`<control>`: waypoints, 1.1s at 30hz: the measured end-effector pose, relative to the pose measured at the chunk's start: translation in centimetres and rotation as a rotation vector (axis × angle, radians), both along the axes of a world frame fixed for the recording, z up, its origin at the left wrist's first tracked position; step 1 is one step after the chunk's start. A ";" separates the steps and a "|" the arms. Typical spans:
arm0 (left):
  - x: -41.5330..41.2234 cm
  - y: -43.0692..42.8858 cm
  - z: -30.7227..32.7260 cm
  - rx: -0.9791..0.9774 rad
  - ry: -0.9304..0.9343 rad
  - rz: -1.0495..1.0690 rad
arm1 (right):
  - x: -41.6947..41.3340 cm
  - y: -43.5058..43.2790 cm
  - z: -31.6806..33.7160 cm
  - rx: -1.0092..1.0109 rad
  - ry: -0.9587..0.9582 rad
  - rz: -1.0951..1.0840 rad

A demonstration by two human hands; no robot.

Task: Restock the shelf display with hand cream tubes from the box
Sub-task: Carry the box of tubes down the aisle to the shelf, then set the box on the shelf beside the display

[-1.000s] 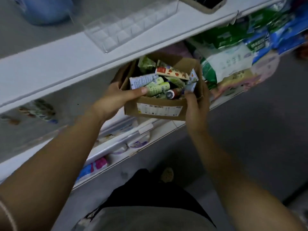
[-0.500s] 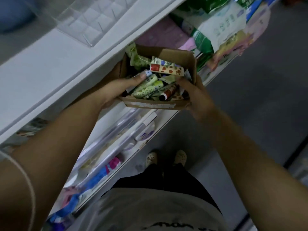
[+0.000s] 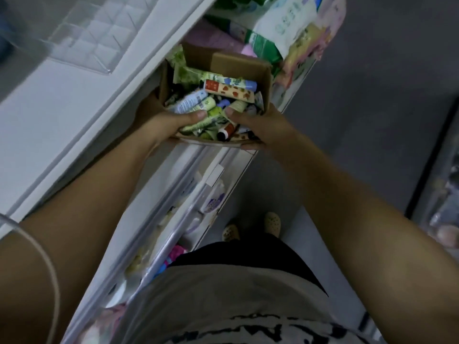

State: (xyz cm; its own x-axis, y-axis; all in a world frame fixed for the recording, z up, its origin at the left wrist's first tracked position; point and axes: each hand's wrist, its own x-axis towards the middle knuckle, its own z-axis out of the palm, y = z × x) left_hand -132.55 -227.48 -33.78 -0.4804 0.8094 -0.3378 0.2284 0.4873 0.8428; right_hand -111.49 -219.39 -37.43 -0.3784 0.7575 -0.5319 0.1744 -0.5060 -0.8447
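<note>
Box: your left hand (image 3: pixel 164 122) and right hand (image 3: pixel 258 125) grip the cardboard box (image 3: pixel 238 65) at frame centre, thumbs curled over its near rim.
Tubes: hand cream tubes (image 3: pixel 218 100) lie piled between your thumbs.

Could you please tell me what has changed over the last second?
The left hand and right hand have drawn the cardboard box out from the lower shelf towards the person, and the right thumb has moved in over the hand cream tubes. Both hands still grip the box, and the tubes remain inside.
</note>
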 end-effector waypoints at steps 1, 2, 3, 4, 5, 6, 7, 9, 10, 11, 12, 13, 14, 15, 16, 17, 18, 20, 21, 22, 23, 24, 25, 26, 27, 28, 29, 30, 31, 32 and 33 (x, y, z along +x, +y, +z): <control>-0.3 0.0 0.0 0.029 -0.011 0.006 | -0.5 0.0 0.3 0.034 0.020 -0.024; -0.7 0.1 0.0 0.064 -0.028 0.014 | -0.9 0.1 0.5 0.077 0.038 -0.044; -1.1 0.0 -0.1 0.106 -0.048 0.023 | -1.5 0.2 0.7 0.118 0.060 -0.067; -1.2 -0.1 -0.1 0.154 -0.072 0.035 | -2.0 0.3 0.5 0.161 0.084 -0.089; -1.1 -0.3 0.0 0.200 -0.092 0.040 | -2.6 0.4 0.3 0.198 0.106 -0.115; -1.2 -0.3 0.0 0.235 -0.099 0.038 | -3.2 0.5 -0.1 0.230 0.113 -0.133; -1.3 -0.1 -0.1 0.262 -0.100 0.026 | -3.8 0.5 -0.5 0.257 0.109 -0.151; -1.4 0.0 -0.6 0.280 -0.124 -0.039 | -4.7 0.6 -1.2 0.321 0.108 -0.148; -1.4 0.0 -0.9 0.293 -0.149 -0.058 | -5.1 0.7 -1.5 0.350 0.115 -0.148; -1.6 0.0 -1.1 0.315 -0.168 -0.046 | -5.3 0.8 -1.9 0.387 0.123 -0.151; -1.8 0.0 -1.5 0.342 -0.180 -0.020 | -5.4 0.9 -2.1 0.419 0.122 -0.144; -2.2 0.0 -2.1 0.371 -0.170 0.007 | -5.5 1.1 -2.4 0.444 0.128 -0.132; -2.6 0.0 -2.9 0.400 -0.145 0.030 | -5.6 1.2 -2.5 0.464 0.124 -0.115; -3.0 0.0 -3.5 0.429 -0.119 0.047 | -5.6 1.4 -2.7 0.490 0.121 -0.104; -3.3 -0.1 -3.9 0.455 -0.095 0.068 | -5.7 1.6 -2.8 0.514 0.108 -0.090; -3.4 -0.2 -4.2 0.475 -0.078 0.087 | -5.8 1.9 -3.1 0.541 0.101 -0.065; -3.6 -0.5 -4.6 0.483 -0.062 0.100 | -5.9 2.0 -3.2 0.557 0.095 -0.031; -3.6 -1.1 -5.5 0.499 -0.035 0.111 | -6.0 2.1 -3.7 0.566 0.120 0.027; -3.6 -1.4 -5.9 0.507 -0.027 0.119 | -6.1 2.1 -4.1 0.579 0.144 0.040; -3.7 -1.7 -6.3 0.509 -0.021 0.138 | -6.1 2.1 -4.4 0.594 0.158 0.053; -3.9 -1.8 -6.8 0.510 -0.011 0.156 | -6.3 2.1 -4.7 0.612 0.175 0.060; -4.0 -2.0 -7.2 0.512 0.000 0.169 | -6.4 2.0 -5.0 0.630 0.179 0.064; -4.3 -2.0 -7.8 0.525 0.018 0.171 | -6.6 2.0 -5.4 0.641 0.185 0.061; -4.7 -1.9 -8.2 0.535 0.031 0.170 | -6.9 2.0 -5.6 0.644 0.181 0.058; -5.1 -1.7 -8.5 0.539 0.036 0.169 | -7.2 2.0 -5.8 0.642 0.185 0.060; -5.6 -1.6 -8.9 0.545 0.037 0.169 | -7.6 1.9 -5.9 0.649 0.189 0.063; -6.2 -1.6 -9.3 0.550 0.031 0.166 | -8.0 1.8 -6.2 0.660 0.191 0.057; -6.9 -1.5 -9.7 0.559 0.033 0.165 | -8.5 1.7 -6.5 0.681 0.187 0.039; -7.6 -1.3 -10.1 0.572 0.035 0.165 | -9.0 1.7 -6.9 0.707 0.184 0.025; -8.2 -1.2 -10.3 0.581 0.040 0.157 | -9.4 1.6 -7.2 0.729 0.176 0.019; -8.6 -1.0 -10.7 0.591 0.047 0.145 | -9.6 1.6 -7.4 0.742 0.173 0.014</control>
